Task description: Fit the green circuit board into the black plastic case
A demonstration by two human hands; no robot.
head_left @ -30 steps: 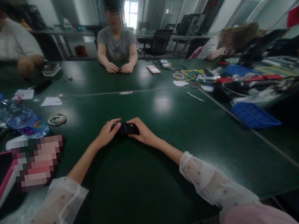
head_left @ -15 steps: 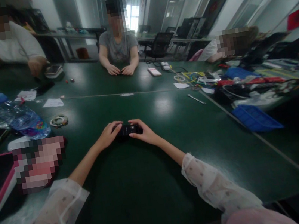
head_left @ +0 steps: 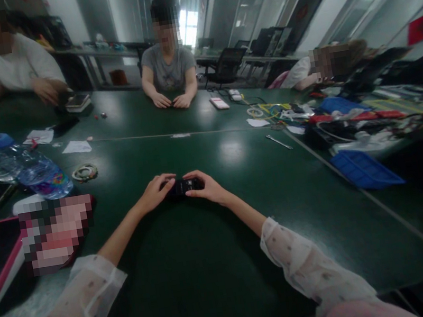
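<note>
A small black device (head_left: 184, 186) with a lit screen lies low over the green table (head_left: 197, 268), between my two hands. My left hand (head_left: 159, 190) grips its left end, thumb near the screen. Its right end is held by my right hand (head_left: 204, 186), the thumb along the near edge. The fingers behind the device are partly hidden. To the left of my hands lies a coiled light-coloured cable (head_left: 84, 172).
Plastic bottles (head_left: 43, 177) and a pink case (head_left: 60, 230) are at the left. A wrench (head_left: 279, 142), a blue tray (head_left: 366, 168) and a cable pile (head_left: 272, 111) lie at the right. A person in grey (head_left: 169, 71) sits opposite; others sit at both sides.
The whole view has shifted slightly. Both hands still hold the black device, and the screen shows a little differently near my right thumb.
</note>
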